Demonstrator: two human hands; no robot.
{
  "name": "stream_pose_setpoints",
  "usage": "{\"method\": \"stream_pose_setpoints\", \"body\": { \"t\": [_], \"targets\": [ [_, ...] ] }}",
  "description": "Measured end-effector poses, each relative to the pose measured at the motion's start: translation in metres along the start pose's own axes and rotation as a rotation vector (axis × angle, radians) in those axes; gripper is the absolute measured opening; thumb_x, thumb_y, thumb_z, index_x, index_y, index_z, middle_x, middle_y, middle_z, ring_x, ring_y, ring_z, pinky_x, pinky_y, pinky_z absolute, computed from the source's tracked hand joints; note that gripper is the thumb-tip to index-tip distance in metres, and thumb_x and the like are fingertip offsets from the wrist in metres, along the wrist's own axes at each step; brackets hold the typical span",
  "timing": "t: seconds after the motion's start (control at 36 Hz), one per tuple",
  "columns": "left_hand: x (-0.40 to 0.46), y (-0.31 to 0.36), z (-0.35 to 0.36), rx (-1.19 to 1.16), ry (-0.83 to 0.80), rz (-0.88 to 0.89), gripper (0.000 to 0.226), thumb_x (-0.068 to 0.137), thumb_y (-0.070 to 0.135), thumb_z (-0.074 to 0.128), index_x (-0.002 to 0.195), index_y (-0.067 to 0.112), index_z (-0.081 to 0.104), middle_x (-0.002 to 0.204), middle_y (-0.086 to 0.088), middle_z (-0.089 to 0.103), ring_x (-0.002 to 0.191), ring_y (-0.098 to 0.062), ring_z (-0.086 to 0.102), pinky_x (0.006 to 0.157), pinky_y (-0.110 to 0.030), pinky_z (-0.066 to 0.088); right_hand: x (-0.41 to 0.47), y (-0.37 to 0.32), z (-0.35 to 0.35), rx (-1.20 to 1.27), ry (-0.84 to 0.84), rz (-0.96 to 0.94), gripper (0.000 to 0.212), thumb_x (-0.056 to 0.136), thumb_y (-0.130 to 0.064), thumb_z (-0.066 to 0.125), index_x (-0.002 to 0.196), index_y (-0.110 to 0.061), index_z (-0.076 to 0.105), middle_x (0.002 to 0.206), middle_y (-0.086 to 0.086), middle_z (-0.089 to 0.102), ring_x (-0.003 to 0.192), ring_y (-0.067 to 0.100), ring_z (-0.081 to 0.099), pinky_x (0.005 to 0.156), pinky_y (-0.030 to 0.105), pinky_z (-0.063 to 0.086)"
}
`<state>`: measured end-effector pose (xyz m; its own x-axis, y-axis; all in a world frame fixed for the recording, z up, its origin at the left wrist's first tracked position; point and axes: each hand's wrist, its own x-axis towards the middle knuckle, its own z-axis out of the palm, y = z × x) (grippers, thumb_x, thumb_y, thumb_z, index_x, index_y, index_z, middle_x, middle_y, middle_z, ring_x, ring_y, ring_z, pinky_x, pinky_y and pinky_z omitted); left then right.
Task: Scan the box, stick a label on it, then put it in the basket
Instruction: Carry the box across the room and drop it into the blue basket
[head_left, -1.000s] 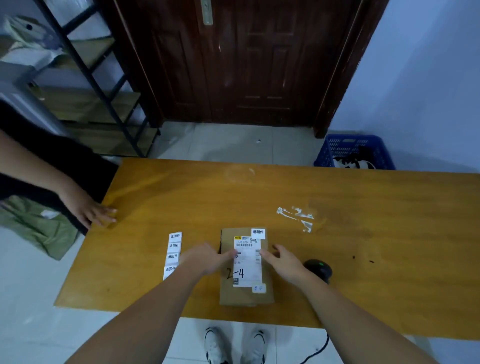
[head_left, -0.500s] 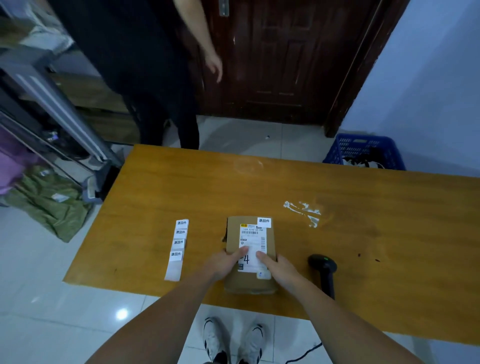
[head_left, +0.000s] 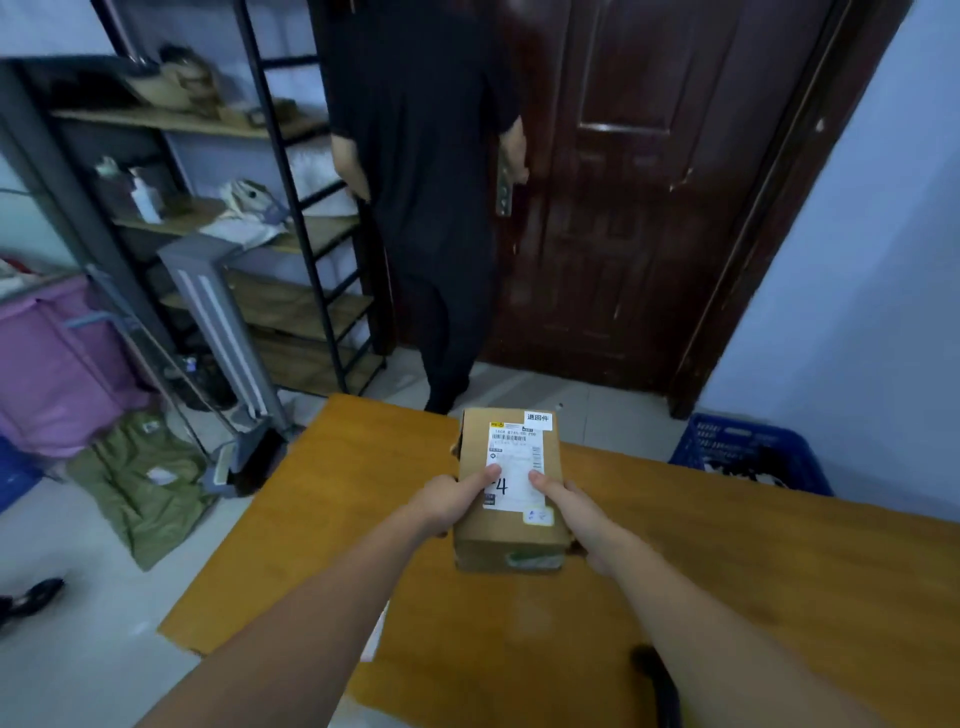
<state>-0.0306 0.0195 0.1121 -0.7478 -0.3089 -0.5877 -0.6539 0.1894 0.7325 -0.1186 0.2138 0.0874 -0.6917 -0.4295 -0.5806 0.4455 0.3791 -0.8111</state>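
Observation:
A brown cardboard box (head_left: 510, 540) with a white shipping label and a small white sticker at its far right corner is lifted above the wooden table (head_left: 727, 571). My left hand (head_left: 454, 501) grips its left side, thumb on the label. My right hand (head_left: 566, 506) grips its right side, thumb on top. The blue basket (head_left: 748, 454) stands on the floor past the table's far right edge, with dark and white items inside. The black scanner (head_left: 657, 680) lies on the table by my right forearm. The sticker strip is mostly hidden under my left forearm.
A person in black (head_left: 431, 182) stands at the dark wooden door (head_left: 649, 182) beyond the table. A metal shelf rack (head_left: 218, 208) with clutter stands at the left. A green bag (head_left: 145, 478) and a purple bin (head_left: 57, 364) sit on the floor.
Both hands have lifted the box off the table and carried it forward. The view has tilted up. The other person has walked from the table's left side to the door.

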Motion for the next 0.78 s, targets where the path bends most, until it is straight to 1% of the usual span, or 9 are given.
{"method": "stream_pose_setpoints", "body": {
  "t": [0.06,0.11,0.22,0.36,0.44,0.56,0.64,0.72,0.78],
  "targets": [
    [-0.01,0.017,-0.017,-0.104,0.004,0.022,0.084,0.065,0.087,0.061,0.12,0.023,0.068,0.109,0.003,0.077,0.096,-0.02,0.073,0.096,-0.045,0.055,-0.007,-0.03,0.004,-0.031,-0.028,-0.027,0.063,0.087,-0.068,0.067,0.137,-0.03,0.059,0.118,0.001,0.08,0.105,0.025,0.077,0.1,0.049,0.059],
    [-0.021,0.033,-0.034,-0.188,-0.016,0.064,0.073,0.066,0.082,0.065,0.116,0.03,0.073,0.098,0.008,0.081,0.091,-0.018,0.076,0.095,-0.044,0.054,-0.015,-0.058,0.01,-0.044,-0.056,-0.041,0.062,0.085,-0.072,0.066,0.132,-0.031,0.065,0.114,0.001,0.082,0.104,0.025,0.078,0.1,0.049,0.06],
    [-0.045,0.055,-0.068,-0.334,-0.013,0.131,0.056,0.072,0.073,0.068,0.113,0.035,0.075,0.103,0.003,0.08,0.104,-0.025,0.073,0.103,-0.052,0.049,-0.034,-0.109,0.026,-0.024,-0.098,-0.11,0.057,0.084,-0.072,0.067,0.127,-0.034,0.07,0.11,-0.001,0.083,0.102,0.024,0.08,0.101,0.048,0.059],
    [-0.073,0.072,-0.116,-0.39,0.033,0.161,0.059,0.07,0.074,0.068,0.111,0.032,0.075,0.1,0.0,0.081,0.099,-0.025,0.075,0.089,-0.044,0.058,-0.055,-0.156,0.057,0.09,-0.149,-0.165,0.057,0.083,-0.063,0.074,0.124,-0.024,0.075,0.114,0.008,0.082,0.108,0.03,0.077,0.107,0.051,0.055],
    [-0.09,0.072,-0.145,-0.394,0.067,0.167,0.06,0.069,0.075,0.068,0.11,0.032,0.074,0.096,-0.001,0.081,0.094,-0.025,0.075,0.074,-0.039,0.057,-0.064,-0.173,0.084,0.153,-0.2,-0.165,0.054,0.086,-0.058,0.073,0.124,-0.02,0.075,0.116,0.012,0.081,0.108,0.034,0.077,0.104,0.051,0.056],
    [-0.112,0.06,-0.185,-0.403,0.137,0.161,0.063,0.064,0.074,0.071,0.109,0.029,0.074,0.097,-0.004,0.081,0.098,-0.029,0.073,0.086,-0.043,0.056,-0.071,-0.188,0.126,0.105,-0.244,-0.176,0.058,0.086,-0.063,0.07,0.125,-0.021,0.075,0.118,0.012,0.08,0.111,0.034,0.076,0.106,0.051,0.054],
    [-0.131,0.044,-0.214,-0.423,0.192,0.152,0.069,0.06,0.074,0.072,0.111,0.027,0.074,0.101,-0.008,0.08,0.096,-0.03,0.073,0.085,-0.044,0.057,-0.073,-0.197,0.161,0.045,-0.26,-0.202,0.057,0.084,-0.066,0.068,0.122,-0.024,0.076,0.112,0.009,0.082,0.102,0.031,0.079,0.097,0.047,0.058],
    [-0.151,0.026,-0.24,-0.46,0.233,0.142,0.073,0.058,0.075,0.073,0.111,0.024,0.075,0.1,-0.01,0.08,0.083,-0.03,0.075,0.07,-0.037,0.058,-0.075,-0.204,0.195,0.017,-0.306,-0.21,0.052,0.084,-0.065,0.068,0.118,-0.026,0.077,0.109,0.008,0.083,0.092,0.027,0.081,0.084,0.042,0.06],
    [-0.164,0.012,-0.256,-0.472,0.272,0.134,0.074,0.057,0.075,0.072,0.11,0.023,0.075,0.102,-0.012,0.079,0.079,-0.029,0.074,0.068,-0.034,0.055,-0.078,-0.209,0.218,-0.005,-0.354,-0.214,0.05,0.087,-0.064,0.068,0.117,-0.025,0.077,0.107,0.008,0.084,0.089,0.026,0.082,0.074,0.039,0.064]
  ]
}}
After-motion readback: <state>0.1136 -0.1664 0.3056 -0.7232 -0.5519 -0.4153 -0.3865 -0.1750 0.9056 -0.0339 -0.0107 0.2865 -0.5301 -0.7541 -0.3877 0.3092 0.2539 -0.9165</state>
